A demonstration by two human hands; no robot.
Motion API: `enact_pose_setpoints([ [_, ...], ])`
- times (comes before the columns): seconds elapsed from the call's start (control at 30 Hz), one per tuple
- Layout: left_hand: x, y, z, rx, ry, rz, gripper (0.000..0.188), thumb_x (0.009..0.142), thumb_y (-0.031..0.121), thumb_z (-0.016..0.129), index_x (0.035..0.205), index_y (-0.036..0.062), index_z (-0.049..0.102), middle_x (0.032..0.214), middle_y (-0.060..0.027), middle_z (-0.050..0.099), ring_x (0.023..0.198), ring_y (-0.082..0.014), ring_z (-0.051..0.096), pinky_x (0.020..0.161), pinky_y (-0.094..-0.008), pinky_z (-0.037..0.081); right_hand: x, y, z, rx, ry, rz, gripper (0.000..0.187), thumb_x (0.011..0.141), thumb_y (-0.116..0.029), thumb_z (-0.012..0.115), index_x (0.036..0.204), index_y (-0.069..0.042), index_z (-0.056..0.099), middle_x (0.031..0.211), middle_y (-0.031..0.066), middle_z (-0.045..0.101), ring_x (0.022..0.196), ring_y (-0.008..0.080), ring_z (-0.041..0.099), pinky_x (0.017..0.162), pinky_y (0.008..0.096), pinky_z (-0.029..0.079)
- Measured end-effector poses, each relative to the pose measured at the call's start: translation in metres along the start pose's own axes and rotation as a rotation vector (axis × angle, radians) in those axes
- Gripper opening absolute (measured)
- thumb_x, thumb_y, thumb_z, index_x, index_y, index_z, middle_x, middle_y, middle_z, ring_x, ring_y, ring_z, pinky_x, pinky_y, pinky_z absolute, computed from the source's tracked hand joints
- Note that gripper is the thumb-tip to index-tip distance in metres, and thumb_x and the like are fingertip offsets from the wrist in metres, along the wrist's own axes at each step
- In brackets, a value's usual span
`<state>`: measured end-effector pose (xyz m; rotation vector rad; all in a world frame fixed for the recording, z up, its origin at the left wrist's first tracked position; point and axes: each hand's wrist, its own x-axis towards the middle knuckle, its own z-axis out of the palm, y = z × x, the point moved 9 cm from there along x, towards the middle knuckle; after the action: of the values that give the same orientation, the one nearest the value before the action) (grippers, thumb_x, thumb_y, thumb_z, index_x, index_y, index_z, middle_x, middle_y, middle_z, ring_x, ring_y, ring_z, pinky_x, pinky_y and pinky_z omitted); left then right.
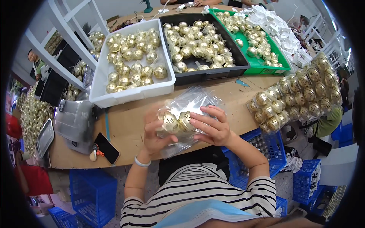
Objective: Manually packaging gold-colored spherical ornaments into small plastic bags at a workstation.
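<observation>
Two gold balls with dark printed patterns sit side by side in front of me, over clear plastic packaging (197, 98). My left hand (153, 133), partly blurred, curves around the left gold ball (169, 123), thumb below it. On the other side, my right hand (214, 127) presses its fingers onto the right gold ball (185, 121) and the plastic around it. The clear sheets spread beyond and beneath both hands, so I cannot tell whether the balls are inside a bag or on top of it.
Beyond my hands stand a white tray (133, 93), a black tray (213, 75) and a green tray (272, 71), all holding gold balls. Clear packs of gold balls (300, 91) are stacked at right. A phone (107, 148) and orange-handled snips (98, 150) lie left.
</observation>
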<state>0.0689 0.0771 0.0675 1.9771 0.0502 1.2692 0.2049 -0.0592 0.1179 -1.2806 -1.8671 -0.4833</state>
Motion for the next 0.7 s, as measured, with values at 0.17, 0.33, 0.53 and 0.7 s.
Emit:
enact_pose_setpoints([
  [0.17, 0.001, -0.001, 0.007, -0.136, -0.004, 0.048, 0.048, 0.089, 0.036, 0.078, 0.124, 0.0188, 0.049, 0.140, -0.0267, 0.042, 0.116, -0.0353, 0.058, 0.098, -0.0481, 0.050, 0.053, 0.010, -0.041, 0.058, 0.006, 0.077, 0.035, 0.095, -0.033, 0.068, 0.122, -0.011, 0.072, 0.123, 0.0113, 0.070, 0.113, 0.0290, 0.060, 0.100, 0.0432, 0.047],
  [0.33, 0.001, 0.018, 0.011, -0.015, -0.083, 0.123, 0.045, 0.089, 0.030, 0.079, 0.120, 0.0160, 0.049, 0.135, -0.0258, 0.045, 0.121, -0.0381, 0.051, 0.100, -0.0503, 0.045, 0.097, 0.025, 0.021, 0.174, -0.633, 0.082, 0.020, 0.082, -0.014, 0.069, 0.098, -0.002, 0.070, 0.090, 0.0139, 0.069, 0.088, 0.0312, 0.067, 0.074, 0.0433, 0.055],
  [0.53, 0.010, 0.024, 0.019, 0.048, -0.002, 0.087, 0.036, 0.093, 0.024, 0.073, 0.116, 0.0130, 0.048, 0.135, -0.0252, 0.045, 0.125, -0.0373, 0.047, 0.106, -0.0508, 0.038, 0.102, 0.025, 0.025, -0.068, -0.625, 0.024, 0.015, 0.083, -0.015, 0.067, 0.088, -0.001, 0.066, 0.082, 0.0172, 0.064, 0.085, 0.0363, 0.066, 0.076, 0.0457, 0.054],
  [0.7, 0.004, 0.021, 0.017, 0.061, 0.005, 0.099, 0.031, 0.096, 0.023, 0.069, 0.114, 0.0109, 0.047, 0.139, -0.0242, 0.043, 0.131, -0.0345, 0.043, 0.112, -0.0496, 0.032, 0.077, 0.053, 0.003, 0.098, -0.813, 0.275, 0.029, 0.100, -0.025, 0.061, 0.093, 0.004, 0.064, 0.094, 0.0195, 0.064, 0.097, 0.0385, 0.064, 0.083, 0.0462, 0.052],
])
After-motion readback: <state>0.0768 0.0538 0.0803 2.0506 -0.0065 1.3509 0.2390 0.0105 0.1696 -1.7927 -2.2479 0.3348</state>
